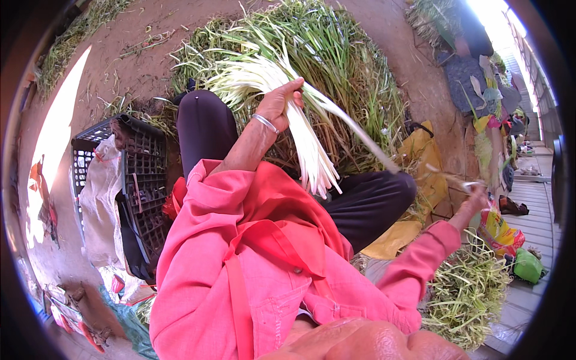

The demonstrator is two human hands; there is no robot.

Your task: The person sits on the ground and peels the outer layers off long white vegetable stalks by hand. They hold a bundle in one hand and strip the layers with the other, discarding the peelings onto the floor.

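Observation:
My left hand (280, 105) is closed around a bunch of long white-stemmed greens (310, 153), probably garlic chives or young garlic. Their white ends hang down toward my lap, and the pale upper parts fan out to the left over a large heap of the same greens (342, 67). One thicker stalk (360, 132) sticks out from the bunch toward my right knee and is blurred at its end. Out to the right, my right hand (478, 200) is blurred, with a thin brownish strip of leaf (443, 175) at its fingers. Something small and whitish there is too blurred to name.
A black plastic crate (144, 180) with a woven sack (101, 202) over it stands at my left. Pale leaf trimmings (468, 288) are piled at right, near a yellow sheet (423, 157) and a colourful plastic bag (499, 229). Another person (472, 40) sits at upper right.

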